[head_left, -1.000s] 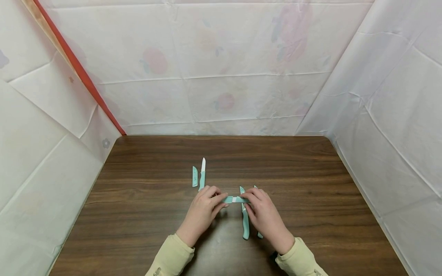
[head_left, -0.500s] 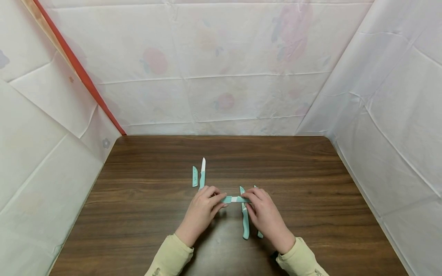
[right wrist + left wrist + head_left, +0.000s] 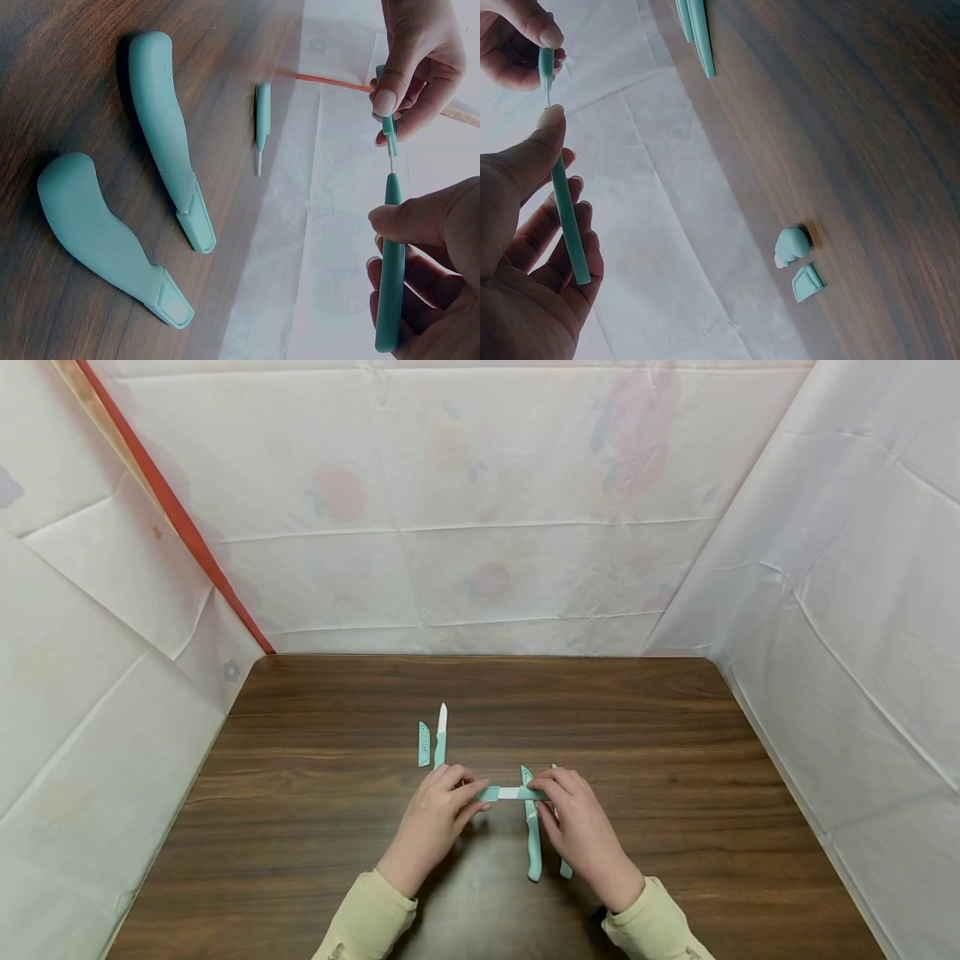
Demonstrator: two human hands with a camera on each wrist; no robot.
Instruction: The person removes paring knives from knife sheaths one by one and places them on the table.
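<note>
In the head view, my left hand point(image 3: 431, 818) pinches a mint-green blade sheath point(image 3: 490, 794) between thumb and fingers. My right hand point(image 3: 585, 831) grips the mint-green handle of a small paring knife point(image 3: 509, 793), fingers curled round it in the right wrist view. Between the two hands a short stretch of white blade shows, its tip still hidden inside the sheath. Knife and sheath lie in one line, held above the table. Below my right hand lies a sheathed paring knife point(image 3: 533, 847). A second one point(image 3: 566, 868) is mostly covered by that hand.
Beyond my left hand, an unsheathed paring knife point(image 3: 441, 739) lies on the brown wooden table point(image 3: 322, 718), with a loose mint sheath point(image 3: 423, 744) to its left. White patterned sheeting point(image 3: 480, 527) walls the table's back and sides.
The hands have drawn slightly apart, the left one moving left and the right one right. More white blade shows between sheath and handle. The knives on the table have not moved.
</note>
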